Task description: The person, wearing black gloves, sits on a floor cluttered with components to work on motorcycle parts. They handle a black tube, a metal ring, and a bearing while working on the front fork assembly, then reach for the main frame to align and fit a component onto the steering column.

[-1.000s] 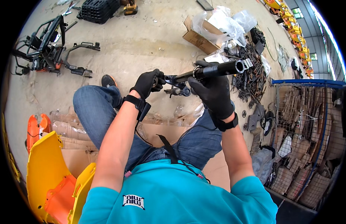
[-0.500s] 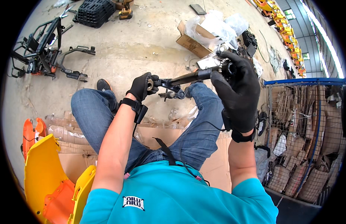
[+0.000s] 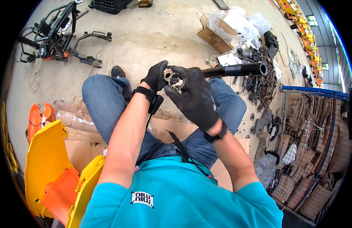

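Note:
My left hand [image 3: 155, 77], in a black glove, is closed with a hexagonal metal nut [image 3: 168, 75] at its fingertips. My right hand [image 3: 195, 98], gloved too, pinches a ball bearing ring [image 3: 177, 82] with small balls round its edge, right beside the nut. Behind the hands a black steel tube [image 3: 242, 70] reaches to the right, its open round end facing me. The tube's left part is hidden behind my hands, so its support there does not show. Both hands are above my spread knees.
A black metal frame [image 3: 50, 36] lies at far left. Yellow plastic panels [image 3: 45, 167] stand at near left. An open cardboard box [image 3: 216, 40] with clear plastic is at back right, near a pile of dark metal parts [image 3: 259, 76]. A wire cage [image 3: 309, 148] holds flattened cardboard.
My right hand has moved left from the tube's end to my left hand, carrying the bearing ring off the tube. The tube's end now shows bare. The view has shifted slightly.

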Available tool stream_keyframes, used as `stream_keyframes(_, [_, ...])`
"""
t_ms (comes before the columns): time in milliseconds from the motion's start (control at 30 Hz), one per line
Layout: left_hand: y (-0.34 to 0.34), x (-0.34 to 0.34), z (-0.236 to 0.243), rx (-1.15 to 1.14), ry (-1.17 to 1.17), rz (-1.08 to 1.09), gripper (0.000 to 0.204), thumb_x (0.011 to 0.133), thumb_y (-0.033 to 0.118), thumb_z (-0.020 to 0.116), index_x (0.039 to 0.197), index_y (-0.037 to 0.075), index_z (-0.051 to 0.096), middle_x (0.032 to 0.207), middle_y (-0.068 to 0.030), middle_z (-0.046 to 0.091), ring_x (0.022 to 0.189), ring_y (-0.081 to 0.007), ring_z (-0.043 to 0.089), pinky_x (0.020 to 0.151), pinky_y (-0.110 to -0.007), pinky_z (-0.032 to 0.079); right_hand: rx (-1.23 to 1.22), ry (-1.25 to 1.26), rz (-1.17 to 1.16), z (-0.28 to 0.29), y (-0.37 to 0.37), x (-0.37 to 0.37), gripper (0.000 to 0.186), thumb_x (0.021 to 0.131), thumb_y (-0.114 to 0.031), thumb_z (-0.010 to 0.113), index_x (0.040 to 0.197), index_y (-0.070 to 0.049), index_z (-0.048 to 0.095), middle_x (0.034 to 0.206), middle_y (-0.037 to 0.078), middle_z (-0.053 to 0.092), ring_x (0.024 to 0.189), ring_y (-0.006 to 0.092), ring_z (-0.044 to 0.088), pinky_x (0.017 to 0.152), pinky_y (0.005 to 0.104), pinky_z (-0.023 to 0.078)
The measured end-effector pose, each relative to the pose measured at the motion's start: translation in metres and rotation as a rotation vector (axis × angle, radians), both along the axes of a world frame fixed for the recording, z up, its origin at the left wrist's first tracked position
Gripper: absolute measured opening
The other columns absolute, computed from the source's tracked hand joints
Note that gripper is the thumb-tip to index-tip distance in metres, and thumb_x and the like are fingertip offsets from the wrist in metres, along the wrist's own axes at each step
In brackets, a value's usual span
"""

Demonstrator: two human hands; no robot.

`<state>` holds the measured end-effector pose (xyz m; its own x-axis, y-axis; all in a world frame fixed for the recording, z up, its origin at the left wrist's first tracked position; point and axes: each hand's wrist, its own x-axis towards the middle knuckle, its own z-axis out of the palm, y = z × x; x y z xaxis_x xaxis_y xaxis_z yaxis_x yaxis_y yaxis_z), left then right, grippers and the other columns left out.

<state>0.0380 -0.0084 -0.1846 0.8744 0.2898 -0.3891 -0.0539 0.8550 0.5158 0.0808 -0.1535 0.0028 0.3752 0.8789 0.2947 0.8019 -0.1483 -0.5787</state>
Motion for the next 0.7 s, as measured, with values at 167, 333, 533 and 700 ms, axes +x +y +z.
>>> stream_keyframes(167, [0.006,-0.009,-0.007,1.22,0.131,-0.093,0.015,0.096,0.016,0.053,0.106,0.005,0.056,0.094,-0.0051,0.065,0.082,-0.0161,0.061,0.074,-0.029,0.051,-0.127,-0.075,-0.095,-0.082,0.02,0.015,0.048,0.075,-0.021,0.076,0.116,-0.005,0.058,0.101,0.014,0.056,0.093,0.033,0.056,0.08,0.0424,0.046])
stream_keyframes(333, [0.005,-0.009,-0.008,0.491,0.12,0.002,0.017,0.1,0.024,0.048,0.1,0.01,0.057,0.084,-0.0029,0.062,0.076,-0.015,0.059,0.068,-0.03,0.05,-0.211,-0.221,-0.087,-0.106,0.024,0.02,0.052,0.073,-0.022,0.077,0.118,-0.005,0.057,0.103,0.014,0.055,0.097,0.0324,0.051,0.084,0.0429,0.044])
stream_keyframes(533, [0.006,-0.005,-0.021,0.303,0.058,-0.018,0.022,0.103,0.028,0.044,0.101,0.01,0.058,0.085,-0.0028,0.061,0.076,-0.0132,0.058,0.068,-0.028,0.051,-0.2,-0.205,-0.078,-0.112,0.022,0.022,0.055,0.072,-0.023,0.077,0.12,-0.007,0.056,0.106,0.012,0.054,0.099,0.0312,0.049,0.085,0.0423,0.043])
stream_keyframes(700, [0.002,-0.003,-0.016,0.32,-0.021,-0.134,0.027,0.104,0.022,0.044,0.12,0.003,0.055,0.108,-0.0064,0.064,0.094,-0.0132,0.061,0.083,-0.028,0.054,-0.011,-0.132,-0.045,-0.082,0.0,0.017,0.04,0.077,-0.019,0.074,0.112,-0.006,0.06,0.099,0.01,0.058,0.094,0.0302,0.053,0.084,0.0425,0.044])
